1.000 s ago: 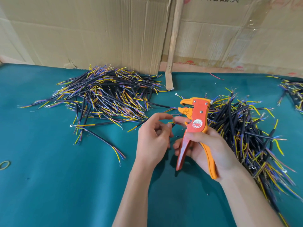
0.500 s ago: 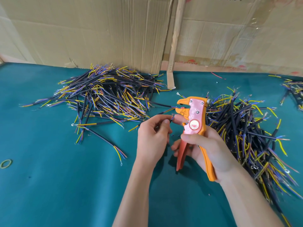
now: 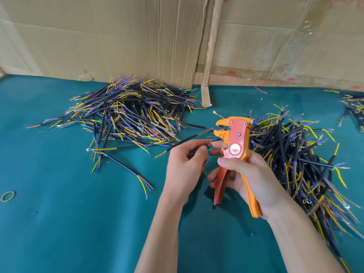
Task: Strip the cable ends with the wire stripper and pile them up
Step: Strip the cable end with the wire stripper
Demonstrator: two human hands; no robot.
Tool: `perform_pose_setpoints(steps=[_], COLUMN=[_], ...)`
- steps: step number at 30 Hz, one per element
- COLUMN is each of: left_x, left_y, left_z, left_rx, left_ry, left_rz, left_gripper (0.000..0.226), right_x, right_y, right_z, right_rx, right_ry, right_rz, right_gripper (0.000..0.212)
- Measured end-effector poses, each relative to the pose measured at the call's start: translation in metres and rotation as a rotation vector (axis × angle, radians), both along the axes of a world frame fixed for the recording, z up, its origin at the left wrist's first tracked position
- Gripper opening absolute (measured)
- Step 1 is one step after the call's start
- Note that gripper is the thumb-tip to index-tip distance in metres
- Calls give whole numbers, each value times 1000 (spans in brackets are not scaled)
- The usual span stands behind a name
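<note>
My right hand [image 3: 250,178] grips the orange and red wire stripper [image 3: 235,146] upright by its handles, jaws pointing left. My left hand [image 3: 186,166] pinches a short black cable [image 3: 184,141] just left of the jaws; its bare copper end shows above my fingertips. The cable's far end with a yellow wire points down-left over the green cloth. A big pile of black cables with yellow and blue wire ends [image 3: 128,117] lies at the left back. A second pile [image 3: 299,154] lies right of the stripper.
Cardboard sheets [image 3: 118,36] and a wooden strip [image 3: 211,42] stand along the back of the green table [image 3: 78,223]. More cables [image 3: 352,107] lie at the far right edge. A yellow-green rubber band [image 3: 7,196] lies at the left. A loose cable [image 3: 126,168] lies in front of the left pile.
My left hand has drawn the cable end slightly down and away from the stripper's jaws, and bare copper now shows at its tip. The stripper has stayed nearly in place.
</note>
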State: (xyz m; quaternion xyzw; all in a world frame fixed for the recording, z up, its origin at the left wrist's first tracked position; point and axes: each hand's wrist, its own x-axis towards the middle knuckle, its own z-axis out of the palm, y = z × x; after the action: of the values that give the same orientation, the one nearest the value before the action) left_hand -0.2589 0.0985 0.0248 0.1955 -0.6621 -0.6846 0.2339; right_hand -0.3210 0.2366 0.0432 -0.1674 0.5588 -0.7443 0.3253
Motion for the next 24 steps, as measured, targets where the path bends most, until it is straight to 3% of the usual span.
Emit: perform_pose_setpoints(steps=[7,16,20,24], left_x=[1,2,2,0], left_y=[0,-5,-5,-5], left_z=[0,-4,-6,-10], left_rx=[140,170,149,82], left_ry=[73,54,49,48], left_rz=[-94,-231,-187,-106], left_gripper=[22,19,19,5], right_x=[2,2,1,-1], right_y=[-2,0,1,2], right_z=[3,5,5,4], right_rx=[45,27,27,22], right_ry=[29,13,28,32], right_rz=[-14,37,30,14], right_gripper=[35,38,37,38])
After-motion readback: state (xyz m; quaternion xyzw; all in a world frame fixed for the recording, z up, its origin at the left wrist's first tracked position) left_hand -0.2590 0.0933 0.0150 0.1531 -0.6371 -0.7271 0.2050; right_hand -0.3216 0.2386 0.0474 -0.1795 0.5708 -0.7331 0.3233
